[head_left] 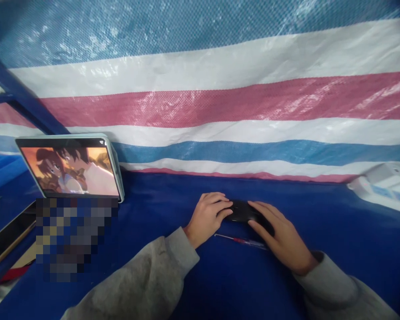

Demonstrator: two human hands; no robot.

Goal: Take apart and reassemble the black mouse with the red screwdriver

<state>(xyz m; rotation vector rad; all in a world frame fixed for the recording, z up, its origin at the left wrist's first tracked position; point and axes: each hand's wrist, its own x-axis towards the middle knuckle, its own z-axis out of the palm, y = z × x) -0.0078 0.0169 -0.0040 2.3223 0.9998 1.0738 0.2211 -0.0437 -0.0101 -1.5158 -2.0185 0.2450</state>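
Observation:
A small black object (pixel 242 211), rounded like a computer mouse, lies on the blue cloth surface (pixel 186 195). My left hand (pixel 208 215) curls its fingers against the object's left end. My right hand (pixel 280 238) lies over its right side, fingers stretched along it. A thin red-and-clear pen or screwdriver (pixel 242 240) lies on the cloth just in front of the object, between my wrists. Both arms wear grey sleeves.
A tablet (pixel 71 166) in a pale case stands propped at the left, showing a cartoon. A phone (pixel 6 235) lies at the far left edge. A striped red, white and blue tarp (pixel 220 102) hangs behind. A white box (pixel 385 182) sits at the right.

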